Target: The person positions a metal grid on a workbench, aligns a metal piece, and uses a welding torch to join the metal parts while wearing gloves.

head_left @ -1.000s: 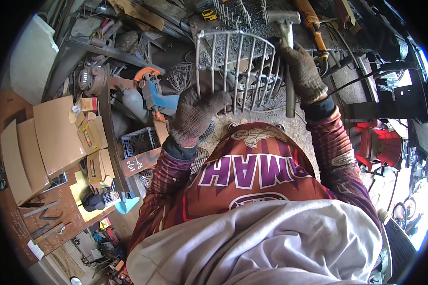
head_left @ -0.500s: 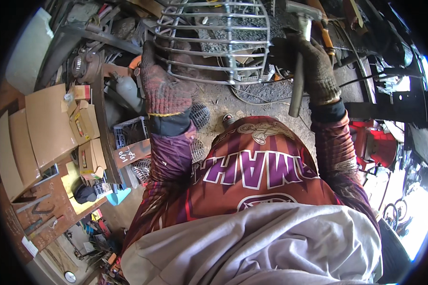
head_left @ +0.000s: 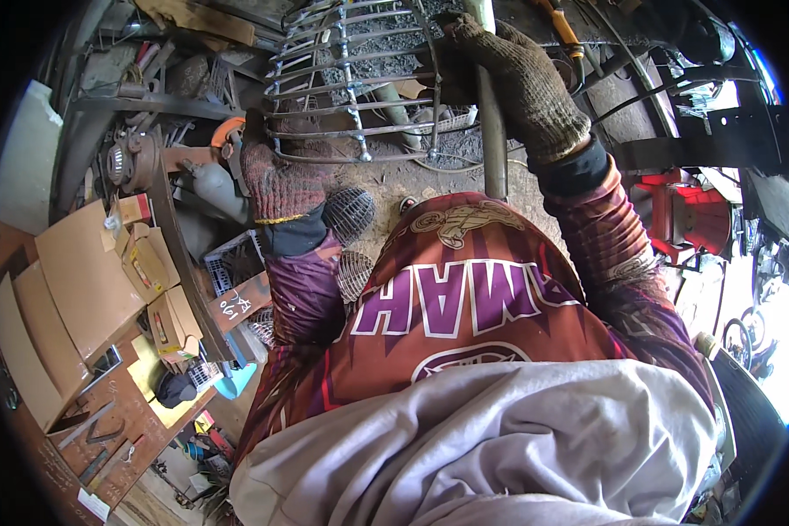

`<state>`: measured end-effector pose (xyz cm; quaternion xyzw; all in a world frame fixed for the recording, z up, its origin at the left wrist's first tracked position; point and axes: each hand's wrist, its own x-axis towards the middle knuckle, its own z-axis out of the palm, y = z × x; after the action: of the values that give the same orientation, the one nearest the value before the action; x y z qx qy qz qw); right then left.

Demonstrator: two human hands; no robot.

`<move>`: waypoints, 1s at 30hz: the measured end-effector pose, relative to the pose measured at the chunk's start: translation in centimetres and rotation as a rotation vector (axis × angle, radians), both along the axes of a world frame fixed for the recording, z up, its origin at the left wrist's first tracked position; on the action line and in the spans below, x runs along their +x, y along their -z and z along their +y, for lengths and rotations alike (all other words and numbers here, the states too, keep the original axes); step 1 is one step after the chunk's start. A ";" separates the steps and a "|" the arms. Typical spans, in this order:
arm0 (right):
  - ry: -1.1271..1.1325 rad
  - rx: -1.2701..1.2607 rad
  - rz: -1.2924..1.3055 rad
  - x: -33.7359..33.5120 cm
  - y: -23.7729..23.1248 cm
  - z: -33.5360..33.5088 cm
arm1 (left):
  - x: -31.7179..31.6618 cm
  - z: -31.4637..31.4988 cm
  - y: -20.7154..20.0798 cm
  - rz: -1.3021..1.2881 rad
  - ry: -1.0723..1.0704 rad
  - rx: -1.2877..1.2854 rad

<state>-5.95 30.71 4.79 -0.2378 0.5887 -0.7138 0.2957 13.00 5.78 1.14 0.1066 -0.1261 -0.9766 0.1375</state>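
A curved cage of welded metal rods (head_left: 355,92) is held up in front of me at the top of the view. My left hand (head_left: 282,180), in a knitted work glove, grips its lower left side; the fingertips are partly hidden behind the rods. In my gloved right hand (head_left: 522,83) is a hammer (head_left: 494,145), its handle hanging downward by the cage's right edge. The hammer's head lies beyond the top of the view. My right fingers are close to the cage's right side, and I cannot tell whether they touch it.
Cardboard boxes (head_left: 92,272) stand on the wooden bench (head_left: 118,412) at the left. Round wire cages (head_left: 349,215) sit on the floor below my left hand. An orange-handled tool (head_left: 563,31) lies at the upper right, near a cable. Something red (head_left: 701,215) stands farther right.
The hammer has moved left, toward the cage, and its head has left the view. The cage has shifted left and turned, with my left hand still on it.
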 end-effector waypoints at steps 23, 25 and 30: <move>0.295 0.886 0.804 -14.1 9.1 -1.4 | 1.5 4.7 -7.8 -0.536 -0.086 -1.059; 0.231 0.883 0.857 -15.3 9.0 -0.8 | 1.5 3.8 -7.0 -0.457 -0.038 -1.121; 0.345 0.881 0.933 -13.3 5.4 -0.1 | 0.2 2.5 -8.5 -0.382 0.202 -1.342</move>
<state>-19.22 30.63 -0.59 -0.2811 0.9213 -0.2657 -0.0392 13.22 8.32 9.63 0.1562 -0.7326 -0.6600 0.0575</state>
